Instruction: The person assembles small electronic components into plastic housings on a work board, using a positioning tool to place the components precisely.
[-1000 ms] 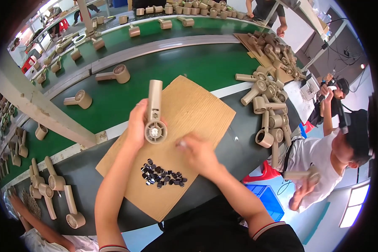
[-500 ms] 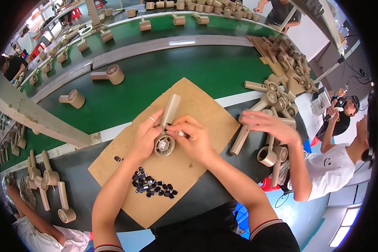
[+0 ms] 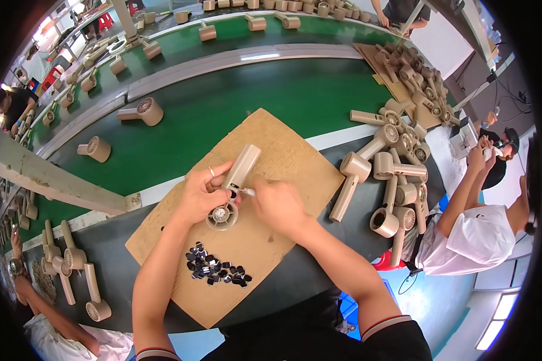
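My left hand (image 3: 200,197), with a ring on one finger, is closed around a beige handheld fan (image 3: 242,168) at the neck. Its handle points up and away, and the round grille end faces me. At the neck, by my left thumb tip, sits a small black piece (image 3: 232,194). My right hand (image 3: 281,203) is curled, pinching a small whitish piece (image 3: 247,192) against the fan's neck; most of that piece is hidden by the fingers. Below my hands, several small black pieces (image 3: 214,266) lie heaped on a cardboard sheet (image 3: 271,135).
Two beige fans (image 3: 149,112) lie on the green belt (image 3: 223,90) beyond the cardboard. Fans are piled at right (image 3: 397,171) and several stand at left (image 3: 74,256). A metal post (image 3: 54,171) rises at left. Co-workers sit on both sides, one in a white shirt (image 3: 485,237).
The held fan has shifted down and left, and my right hand has turned over into a tighter curl. The right co-worker's hand has left the fan pile. The two near-belt fans moved slightly left.
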